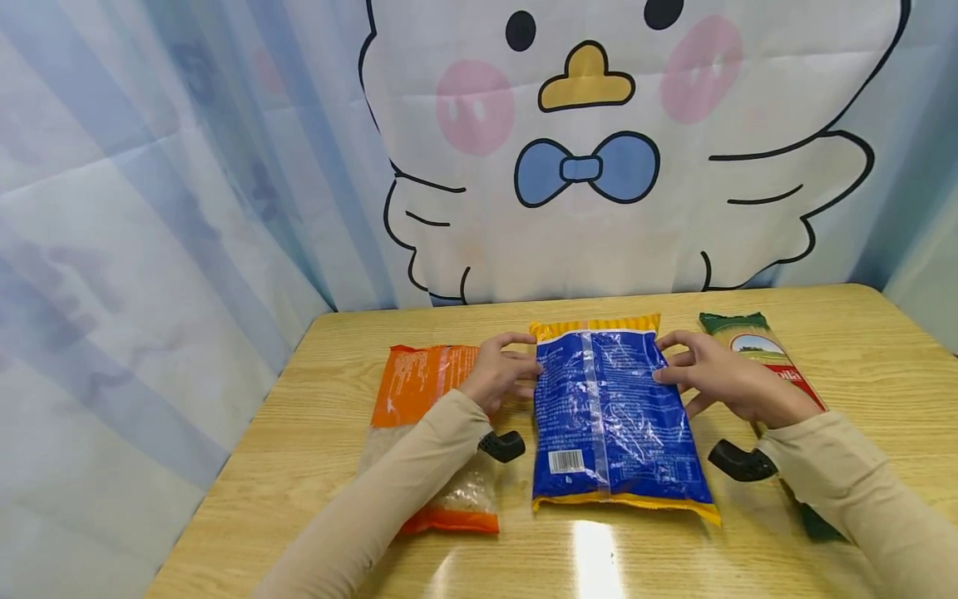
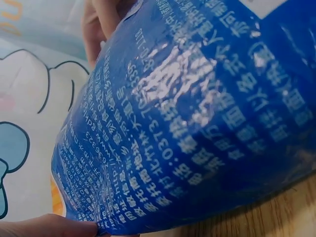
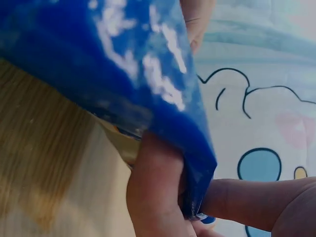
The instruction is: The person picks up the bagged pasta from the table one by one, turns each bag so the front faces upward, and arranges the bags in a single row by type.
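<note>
A curtain [image 1: 584, 241] printed with a cartoon figure formed the backdrop beyond the blue packet. A wood-grained table [image 1: 299, 466] extended beneath and around the blue packet. Beige sleeves [image 1: 876, 491] reached in from the near side, one on either side of it. The blue packet [image 1: 621, 408] itself, yellow at both ends, was held with its printed, seamed face upward; whether its underside touched the table could not be told. An orange-and-clear packet [image 1: 412, 383] lay to its left, partly covered by an arm, and a slimmer green-and-red packet [image 1: 759, 337] lay to its right, likewise partly covered. The left hand [image 1: 497, 374] grasped the blue packet by its left edge; the right hand [image 1: 718, 378] pinched its right edge between thumb and fingers. Black wrist devices [image 1: 503, 447] flanked its lower half. A white barcode [image 1: 566, 462] occupied its lower left corner.
</note>
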The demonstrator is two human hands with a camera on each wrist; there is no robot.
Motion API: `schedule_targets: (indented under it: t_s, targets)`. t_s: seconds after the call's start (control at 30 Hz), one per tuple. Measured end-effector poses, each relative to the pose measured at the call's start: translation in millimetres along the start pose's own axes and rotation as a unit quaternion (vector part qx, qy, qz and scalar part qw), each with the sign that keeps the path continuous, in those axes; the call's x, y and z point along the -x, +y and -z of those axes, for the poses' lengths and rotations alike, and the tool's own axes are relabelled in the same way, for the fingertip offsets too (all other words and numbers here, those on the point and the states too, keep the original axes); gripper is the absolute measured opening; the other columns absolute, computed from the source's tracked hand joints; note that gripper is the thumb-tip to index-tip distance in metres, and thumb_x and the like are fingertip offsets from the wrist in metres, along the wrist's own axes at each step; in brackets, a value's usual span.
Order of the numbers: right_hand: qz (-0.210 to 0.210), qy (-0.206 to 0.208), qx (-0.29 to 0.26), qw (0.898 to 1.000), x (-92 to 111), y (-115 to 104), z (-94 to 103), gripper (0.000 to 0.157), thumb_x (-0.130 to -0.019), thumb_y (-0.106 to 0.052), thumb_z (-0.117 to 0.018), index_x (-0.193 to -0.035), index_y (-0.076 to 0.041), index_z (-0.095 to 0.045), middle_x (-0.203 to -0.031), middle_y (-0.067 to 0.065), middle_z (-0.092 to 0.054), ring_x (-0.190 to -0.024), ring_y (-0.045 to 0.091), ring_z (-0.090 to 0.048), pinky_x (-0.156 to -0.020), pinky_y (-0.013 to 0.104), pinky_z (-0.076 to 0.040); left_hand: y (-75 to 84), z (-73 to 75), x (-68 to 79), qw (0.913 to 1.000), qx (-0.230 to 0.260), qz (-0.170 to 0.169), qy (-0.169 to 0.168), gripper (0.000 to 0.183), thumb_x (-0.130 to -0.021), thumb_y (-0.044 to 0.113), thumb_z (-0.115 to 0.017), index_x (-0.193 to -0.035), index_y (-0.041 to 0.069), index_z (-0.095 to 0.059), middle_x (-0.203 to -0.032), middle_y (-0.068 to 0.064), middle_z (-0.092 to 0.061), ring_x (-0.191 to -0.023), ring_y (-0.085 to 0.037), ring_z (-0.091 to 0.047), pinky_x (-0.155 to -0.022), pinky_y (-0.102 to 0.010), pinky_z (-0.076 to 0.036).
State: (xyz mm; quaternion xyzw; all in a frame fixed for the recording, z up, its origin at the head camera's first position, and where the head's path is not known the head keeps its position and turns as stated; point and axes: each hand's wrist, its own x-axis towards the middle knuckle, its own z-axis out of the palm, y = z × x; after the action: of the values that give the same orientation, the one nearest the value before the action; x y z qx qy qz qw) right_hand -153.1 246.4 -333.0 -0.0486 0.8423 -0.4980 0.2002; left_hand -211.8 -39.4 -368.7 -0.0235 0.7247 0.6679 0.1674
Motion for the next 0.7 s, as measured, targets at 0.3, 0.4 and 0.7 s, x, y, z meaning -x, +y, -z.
schedule_targets:
  t_s: [0.3,0.4,0.7]
  targets:
    - [0.023,0.025,0.001,0.999,5.3,-9.5,1.9,0.057,-0.103,-0.014,-0.054,-0.148,0.004,-0.023,-0.132,0.038,-0.050,-0.097,0.025,-0.065,-0.064,0.042,-0.062,2.2,0.6,0.6,0.9998,0.020,0.004,-0.003,0.043,-0.088,-0.002,-0.071,-0.127,0.013,-0.061,-0.106,-0.015,-0.072,-0.089,-0.030,-0.073,-0.062,-0.038,-0.062]
    - [0.029,0.032,0.006,0.999,7.4,-12.7,1.8,0.056,-0.103,-0.014,-0.053,-0.147,0.004,-0.024,-0.131,0.038,-0.050,-0.098,0.026,-0.065,-0.063,0.042,-0.062,1.2,1.9,-1.2,0.9996,0.029,0.001,-0.008,0.043,-0.089,-0.001,-0.071,-0.127,0.013,-0.061,-0.107,-0.015,-0.072,-0.091,-0.031,-0.073,-0.062,-0.038,-0.062]
    - [0.034,0.045,-0.015,0.998,10.0,-23.1,1.2,0.052,-0.102,-0.012,-0.054,-0.145,0.002,-0.028,-0.125,0.032,-0.057,-0.087,0.022,-0.067,-0.065,0.042,-0.062,0.4,1.7,-3.4,0.9990,0.039,0.004,-0.020,0.042,-0.091,-0.002,-0.068,-0.130,0.011,-0.060,-0.111,-0.016,-0.070,-0.095,-0.032,-0.071,-0.069,-0.042,-0.062]
